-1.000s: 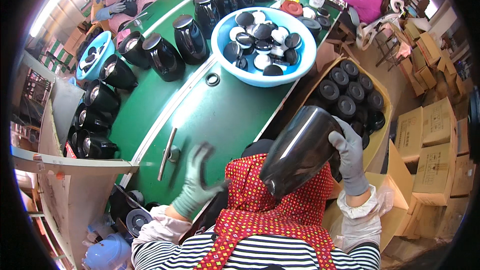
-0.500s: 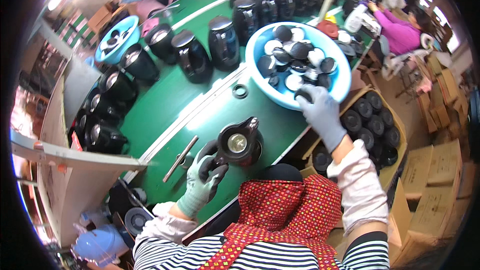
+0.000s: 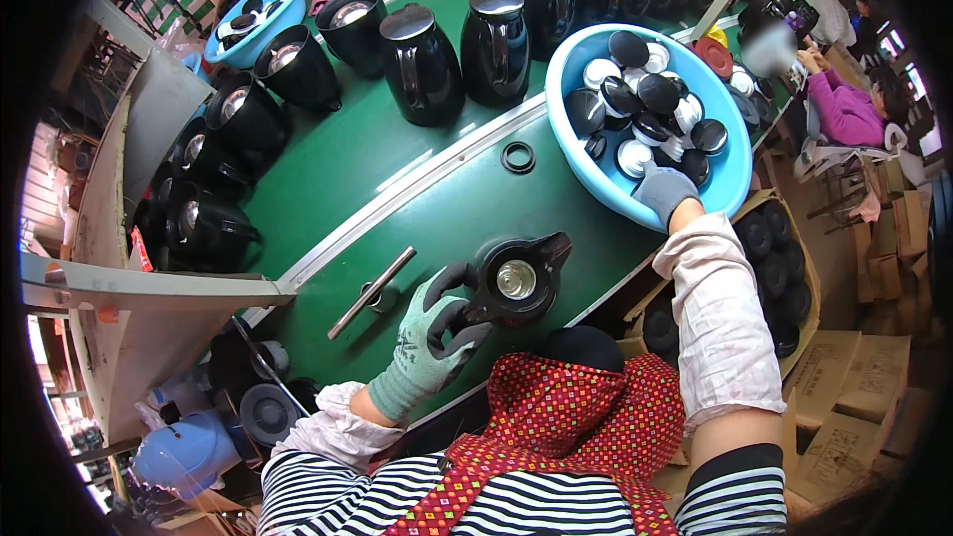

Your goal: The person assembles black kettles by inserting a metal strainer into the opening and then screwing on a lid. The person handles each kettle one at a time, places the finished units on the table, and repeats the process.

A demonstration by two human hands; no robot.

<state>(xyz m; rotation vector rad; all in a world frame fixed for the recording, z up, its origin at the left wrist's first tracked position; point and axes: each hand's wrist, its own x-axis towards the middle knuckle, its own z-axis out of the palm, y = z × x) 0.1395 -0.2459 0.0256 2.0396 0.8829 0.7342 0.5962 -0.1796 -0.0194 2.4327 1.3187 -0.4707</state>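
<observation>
My left hand (image 3: 432, 342), in a green glove with dark fingertips, is closed round the handle of a black jug (image 3: 541, 283). The jug stands lidless on the green table, its shiny inner opening facing up and its spout to the far right. My right hand (image 3: 667, 191), in a grey glove, reaches over the near rim into a light-blue basin (image 3: 733, 194). Inside lie many black and white lids (image 3: 658, 93). Its fingertips are hidden, so what they touch does not show. A metal rod (image 3: 372, 293) and a black ring (image 3: 517, 157) lie on the table.
Black jugs (image 3: 419, 69) stand in rows at the back and left. A smaller blue basin (image 3: 295, 10) holds more lids. Right of me is a carton of round black parts (image 3: 769, 273), with cardboard boxes (image 3: 844, 447) beyond. A person in purple (image 3: 844, 109) sits far right.
My right hand has moved from above the basin's near edge down into it. The black piece at its fingertips no longer shows. The jug's spout has swung rightward; my left hand keeps its handle.
</observation>
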